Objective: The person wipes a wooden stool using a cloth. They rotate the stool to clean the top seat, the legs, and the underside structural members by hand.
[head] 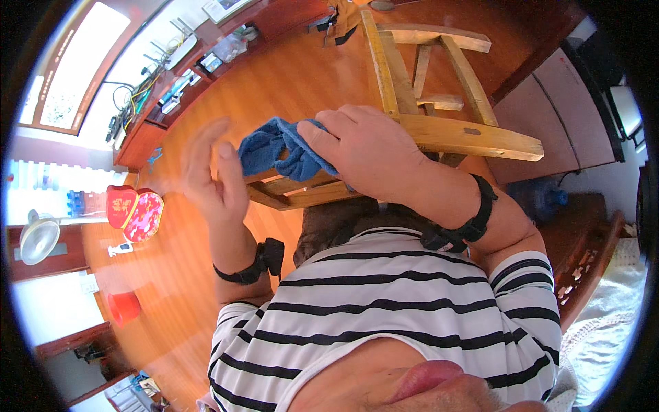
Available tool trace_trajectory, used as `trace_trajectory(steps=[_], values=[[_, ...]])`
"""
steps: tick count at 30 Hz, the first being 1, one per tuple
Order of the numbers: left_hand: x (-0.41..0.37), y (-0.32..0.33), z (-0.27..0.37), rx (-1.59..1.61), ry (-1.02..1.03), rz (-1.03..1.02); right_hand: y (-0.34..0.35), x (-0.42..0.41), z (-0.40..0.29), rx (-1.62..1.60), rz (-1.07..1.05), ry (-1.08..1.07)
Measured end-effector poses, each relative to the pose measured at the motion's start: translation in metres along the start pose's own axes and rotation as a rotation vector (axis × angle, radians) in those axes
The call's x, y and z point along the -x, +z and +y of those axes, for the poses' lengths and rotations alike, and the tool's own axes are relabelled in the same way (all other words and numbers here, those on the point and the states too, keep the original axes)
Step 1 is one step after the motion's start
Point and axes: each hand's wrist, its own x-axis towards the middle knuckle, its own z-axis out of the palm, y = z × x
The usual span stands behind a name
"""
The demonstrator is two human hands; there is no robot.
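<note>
A wooden stool or chair (pixel 458 133) lies tilted before me, its legs and crossbars towards the upper right and slats near my lap. Bunched over its nearer end is a blue cloth (pixel 288 149). My right hand (pixel 355 149) holds the right part of the cloth against the wood, thumb towards the left; its fingertips are partly hidden. To the left of the cloth, my left hand (pixel 213 170) is raised with its fingers apart, blurred and holding nothing. Both forearms wear black straps, each with a small black device.
Wooden floor surrounds me. A red-brown shelf unit (pixel 139 147) with cables and a router (pixel 181 51) stands at the upper left. Further left are a red decorated object (pixel 139 213), a red bin (pixel 123 308) and a fan (pixel 39 238). A pinkish cabinet (pixel 545 113) stands at the right.
</note>
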Motion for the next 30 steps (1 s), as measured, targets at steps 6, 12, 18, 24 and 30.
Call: trace_trajectory(steps=[6, 12, 18, 24, 30], values=[[0.012, 0.011, -0.032, 0.196, -0.539, -0.118, 0.003, -0.002, 0.006, -0.133, 0.143, -0.01], [0.012, 0.013, -0.03, -0.328, -0.252, -0.19, 0.001, -0.002, 0.009, -0.34, 0.185, 0.136], [0.009, 0.012, -0.006, -0.501, -0.209, -0.483, -0.035, 0.038, 0.05, -1.195, 0.859, 0.311], [0.017, 0.013, 0.005, -0.487, -0.105, -0.393, -0.092, 0.114, 0.084, 0.35, 0.264, 0.129], [0.023, 0.01, 0.028, -0.505, -0.042, -0.393, -0.105, 0.162, 0.111, 0.277, 0.346, 0.591]])
